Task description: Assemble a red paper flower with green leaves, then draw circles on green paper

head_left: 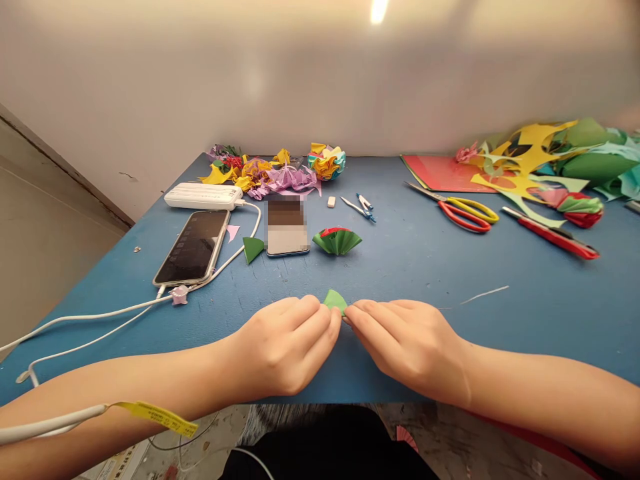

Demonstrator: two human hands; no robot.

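Observation:
My left hand [285, 347] and my right hand [405, 343] meet near the front edge of the blue table [425, 267]. Both pinch a small folded piece of light green paper [334, 300] between their fingertips; most of it is hidden by the fingers. Beyond the hands lies a pleated green paper fan with a red top [337, 241], and a small dark green paper cone [253, 249] lies to its left.
Two phones [194, 247] [286, 227], a white power bank [203, 196] and cables [100, 317] sit on the left. Paper flowers [270, 172] line the back. Red-and-yellow scissors [463, 210], a red utility knife [553, 233] and cut coloured paper [530, 160] lie on the right.

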